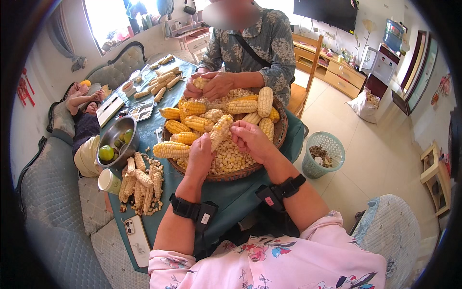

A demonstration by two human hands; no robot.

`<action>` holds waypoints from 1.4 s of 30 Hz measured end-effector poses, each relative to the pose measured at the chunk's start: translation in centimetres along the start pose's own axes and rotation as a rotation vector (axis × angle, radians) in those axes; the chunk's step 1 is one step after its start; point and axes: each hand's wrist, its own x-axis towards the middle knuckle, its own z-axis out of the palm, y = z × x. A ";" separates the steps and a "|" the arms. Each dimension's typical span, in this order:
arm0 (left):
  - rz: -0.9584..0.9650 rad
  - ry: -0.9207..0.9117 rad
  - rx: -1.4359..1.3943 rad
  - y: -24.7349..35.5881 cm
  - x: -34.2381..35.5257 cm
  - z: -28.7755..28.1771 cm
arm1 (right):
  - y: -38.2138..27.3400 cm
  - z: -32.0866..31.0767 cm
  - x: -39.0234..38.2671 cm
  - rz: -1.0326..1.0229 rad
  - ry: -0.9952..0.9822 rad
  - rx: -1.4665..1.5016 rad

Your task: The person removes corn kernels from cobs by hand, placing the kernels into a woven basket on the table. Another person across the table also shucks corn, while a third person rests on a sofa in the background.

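My left hand (201,153) is wrapped round the lower end of a partly shelled corn cob (222,130), which tilts up and to the right. Against that cob's right side, the curled fingers and thumb of my right hand (252,139) press on the kernels. Below both hands lies a wide woven basket (231,175) with loose corn kernels (226,161) in it. Whole yellow and pale corn cobs (172,150) ring its inside. Across the basket, a co-worker's hands (216,85) hold another cob.
Stripped cobs (140,185) are heaped left of the basket, beside a paper cup (109,181) and a metal bowl (119,161) of green fruit. A phone (138,241) lies at the near table corner. A green mesh bin (323,154) stands right. Someone reclines on the sofa (53,192).
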 end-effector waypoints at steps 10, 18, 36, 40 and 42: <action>0.022 -0.014 0.039 -0.3 0.1 -0.2 | 0.4 -0.1 0.1 -0.047 -0.001 -0.062; 0.070 0.008 0.032 0.1 -0.2 0.2 | 0.4 0.4 0.1 -0.102 0.128 -0.082; 0.122 -0.044 0.089 -0.5 0.1 -0.3 | -0.1 0.4 -0.4 -0.108 0.061 -0.056; 0.217 0.000 0.198 -0.1 -0.1 -0.1 | -0.3 0.7 -0.6 -0.097 0.141 -0.090; 0.414 0.044 0.376 -0.4 0.2 0.0 | -0.3 0.7 -0.5 -0.091 0.135 -0.099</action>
